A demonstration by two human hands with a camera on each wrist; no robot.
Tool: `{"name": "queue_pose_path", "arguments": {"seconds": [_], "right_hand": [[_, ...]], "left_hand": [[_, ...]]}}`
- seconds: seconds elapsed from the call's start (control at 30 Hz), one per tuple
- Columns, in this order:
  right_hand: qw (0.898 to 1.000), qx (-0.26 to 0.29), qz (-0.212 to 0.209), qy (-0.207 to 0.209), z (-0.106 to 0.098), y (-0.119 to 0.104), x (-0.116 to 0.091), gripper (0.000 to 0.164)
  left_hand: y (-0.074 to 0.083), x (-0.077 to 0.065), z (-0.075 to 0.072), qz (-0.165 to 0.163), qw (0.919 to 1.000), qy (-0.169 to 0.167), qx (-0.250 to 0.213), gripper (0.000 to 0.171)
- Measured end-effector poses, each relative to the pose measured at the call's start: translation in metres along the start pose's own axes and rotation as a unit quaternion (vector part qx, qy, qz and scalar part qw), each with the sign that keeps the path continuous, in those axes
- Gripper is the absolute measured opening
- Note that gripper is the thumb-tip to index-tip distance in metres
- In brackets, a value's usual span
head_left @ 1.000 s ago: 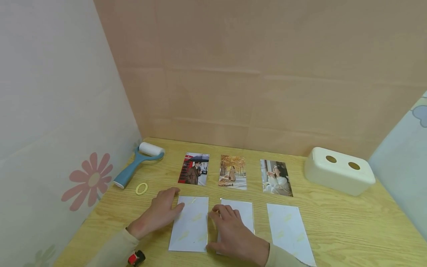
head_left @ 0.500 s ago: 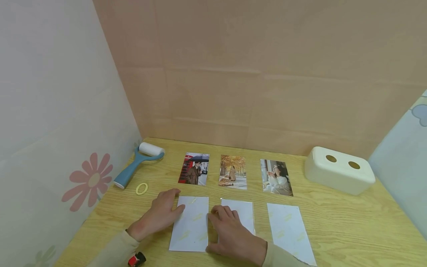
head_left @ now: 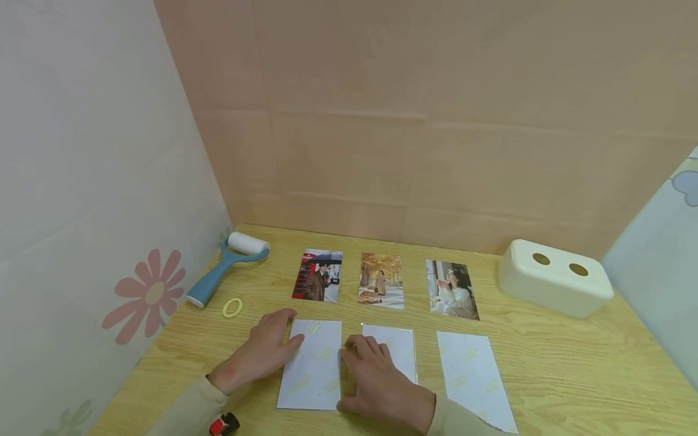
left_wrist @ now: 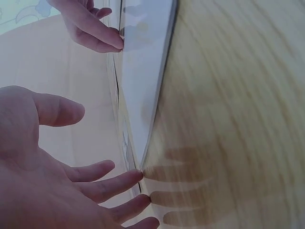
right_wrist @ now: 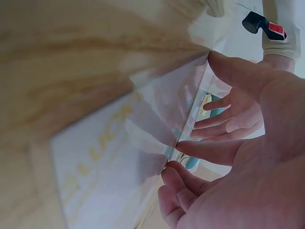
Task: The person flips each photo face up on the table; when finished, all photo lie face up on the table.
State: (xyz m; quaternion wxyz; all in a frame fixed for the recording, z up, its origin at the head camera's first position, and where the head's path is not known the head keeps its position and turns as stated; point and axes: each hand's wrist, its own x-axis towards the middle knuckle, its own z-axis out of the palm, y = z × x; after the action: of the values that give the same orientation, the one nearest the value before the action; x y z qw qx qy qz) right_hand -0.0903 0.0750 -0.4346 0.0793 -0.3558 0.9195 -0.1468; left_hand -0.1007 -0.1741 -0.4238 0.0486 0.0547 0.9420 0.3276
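Three glossy white panels with faint yellow marks lie in a row: left panel [head_left: 312, 372], middle panel [head_left: 400, 351] and right panel [head_left: 475, 375]. At the left panel's left side is my left hand [head_left: 262, 348], fingers extended and thumb apart over its edge. In the left wrist view the fingertips of that hand [left_wrist: 57, 181] touch down by the panel's corner. My right hand [head_left: 382, 384] lies over the middle panel, hiding part of it. Its thumb and index finger are spread along the left panel's right edge; the right wrist view shows these fingertips [right_wrist: 183, 147] touching a panel edge.
Behind the panels lie three photo prints: umbrella photo [head_left: 317, 276], autumn photo [head_left: 380, 281], window photo [head_left: 452, 290]. A blue-handled lint roller [head_left: 220, 272] and a yellow ring [head_left: 232, 300] are at left. A cream box with two holes [head_left: 556, 287] stands at right.
Both hands stay at the left panel. The right hand has shifted only very slightly to the left; the panels and photo prints look the same.
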Motion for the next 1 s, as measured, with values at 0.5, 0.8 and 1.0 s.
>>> {"name": "queue_pose_path", "arguments": {"seconds": [0.5, 0.8, 1.0], "right_hand": [[1.0, -0.004, -0.004, -0.004, 0.0, -0.001, -0.001, 0.064], [1.0, -0.005, -0.008, -0.014, -0.001, -0.002, 0.001, 0.064], [0.999, 0.036, -0.001, -0.031, -0.002, -0.002, 0.003, 0.065]], "left_hand": [[0.006, 0.001, -0.006, -0.009, 0.9964, 0.013, -0.083, 0.047], [0.009, 0.004, -0.003, -0.031, 0.9882, 0.042, -0.144, 0.047], [0.017, 0.003, -0.006, -0.03, 0.982, 0.057, -0.177, 0.051]]}}
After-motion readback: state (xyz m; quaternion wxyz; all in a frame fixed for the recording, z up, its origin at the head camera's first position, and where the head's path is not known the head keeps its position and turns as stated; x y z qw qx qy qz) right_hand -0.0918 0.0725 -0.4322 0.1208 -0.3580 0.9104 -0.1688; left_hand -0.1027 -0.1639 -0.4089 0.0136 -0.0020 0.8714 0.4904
